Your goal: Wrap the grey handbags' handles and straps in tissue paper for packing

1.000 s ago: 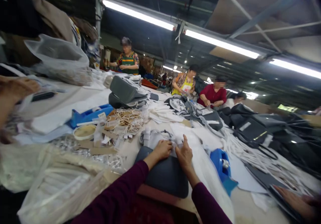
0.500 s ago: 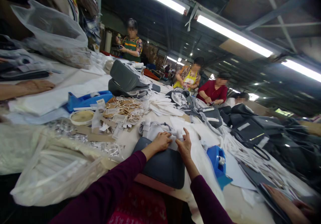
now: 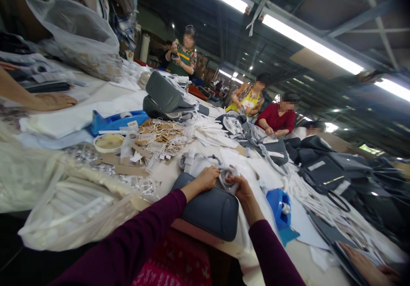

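A dark blue-grey handbag [image 3: 208, 213] lies in front of me at the table's near edge. White wrapping and coiled strap parts [image 3: 192, 162] are bunched at its far side. My left hand [image 3: 206, 179] reaches over the bag's far edge with its fingers pressed together beside this wrapping; what is between the fingertips is hidden. At the right far corner, my right hand [image 3: 241, 187] has its fingers curled round a wrapped strap [image 3: 229, 175] in pale, see-through covering.
Blue tape dispensers stand left [image 3: 118, 122] and right [image 3: 279, 209]. Left of the bag lie stringed tags [image 3: 163, 136], a tape roll [image 3: 109, 142] and a plastic bag of white strips [image 3: 80, 209]. More dark bags [image 3: 323, 166] are piled right. Other people's hands rest at both sides.
My right hand's raised, spread fingers have closed round the wrapped strap, which is now lifted and bunched. My left hand stays at the bag's far edge. The view has shifted slightly.
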`<state>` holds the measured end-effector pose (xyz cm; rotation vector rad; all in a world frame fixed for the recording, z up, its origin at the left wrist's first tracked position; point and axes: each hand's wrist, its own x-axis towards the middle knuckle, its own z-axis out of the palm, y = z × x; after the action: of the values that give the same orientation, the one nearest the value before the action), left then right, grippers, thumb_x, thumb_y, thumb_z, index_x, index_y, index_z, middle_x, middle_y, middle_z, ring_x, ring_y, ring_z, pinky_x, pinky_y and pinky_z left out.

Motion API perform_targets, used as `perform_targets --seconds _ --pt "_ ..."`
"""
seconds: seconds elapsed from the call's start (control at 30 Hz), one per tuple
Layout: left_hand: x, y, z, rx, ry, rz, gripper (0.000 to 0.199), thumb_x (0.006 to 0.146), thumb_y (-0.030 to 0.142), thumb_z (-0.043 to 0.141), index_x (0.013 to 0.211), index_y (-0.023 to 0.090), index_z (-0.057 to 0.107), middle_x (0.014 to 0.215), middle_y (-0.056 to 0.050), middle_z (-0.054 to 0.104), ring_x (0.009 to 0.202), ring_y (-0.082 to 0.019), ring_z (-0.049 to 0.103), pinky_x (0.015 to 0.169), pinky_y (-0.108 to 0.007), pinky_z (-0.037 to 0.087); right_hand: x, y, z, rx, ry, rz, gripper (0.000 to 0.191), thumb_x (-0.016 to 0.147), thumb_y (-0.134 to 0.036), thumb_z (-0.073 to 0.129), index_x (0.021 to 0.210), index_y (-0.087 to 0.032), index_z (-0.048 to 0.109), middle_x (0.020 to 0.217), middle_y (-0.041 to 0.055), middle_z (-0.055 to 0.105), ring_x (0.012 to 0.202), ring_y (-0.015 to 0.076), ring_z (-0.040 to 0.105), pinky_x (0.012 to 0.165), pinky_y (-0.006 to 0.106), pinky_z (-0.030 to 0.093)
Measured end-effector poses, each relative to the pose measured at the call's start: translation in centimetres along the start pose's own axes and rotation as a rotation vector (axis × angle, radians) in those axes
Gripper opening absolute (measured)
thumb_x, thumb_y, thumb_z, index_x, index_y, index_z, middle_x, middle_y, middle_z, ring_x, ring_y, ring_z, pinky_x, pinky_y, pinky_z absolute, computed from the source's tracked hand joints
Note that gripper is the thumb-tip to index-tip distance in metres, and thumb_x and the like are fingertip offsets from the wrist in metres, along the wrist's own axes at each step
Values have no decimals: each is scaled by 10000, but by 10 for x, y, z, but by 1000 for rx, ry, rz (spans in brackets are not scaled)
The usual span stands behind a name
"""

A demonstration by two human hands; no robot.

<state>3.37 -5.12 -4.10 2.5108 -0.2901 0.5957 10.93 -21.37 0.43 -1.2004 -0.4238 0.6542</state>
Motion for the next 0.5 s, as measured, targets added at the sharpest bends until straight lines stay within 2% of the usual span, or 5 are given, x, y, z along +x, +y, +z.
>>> perform_targets --seconds 0.1,0.2,0.33,0.5 --pt "0 2 -2 -31 88 -58 233 751 76 505 950 145 604 1044 -101 611 1039 -236 499 921 -357 423 1 3 -10 139 -35 99 206 550 -146 628 739 -187 557 567 -56 397 491 83 379 607 252 474" --pt "0 3 -3 -98 136 -85 350 700 105 571 1046 147 540 1076 -107 580 1023 -249 488 932 -390 414 1 6 -16 175 -37 127 136 570 -161 617 674 -187 533 539 -54 340 498 94 395 597 249 484" --pt "0 3 -5 -166 142 -6 396 704 89 559 1089 166 509 1126 -97 569 1052 -245 480 972 -406 381 2 7 -15 246 -74 102 251 573 -103 613 803 -188 563 590 -68 367 473 57 347 624 224 495" --pt "1 4 -10 -280 148 -71 223 747 244 657 905 174 515 922 -58 596 910 -222 523 865 -360 433 2 8 -15 419 -106 44 410 637 -42 612 1009 -210 569 644 -74 426 476 37 366 610 183 485"
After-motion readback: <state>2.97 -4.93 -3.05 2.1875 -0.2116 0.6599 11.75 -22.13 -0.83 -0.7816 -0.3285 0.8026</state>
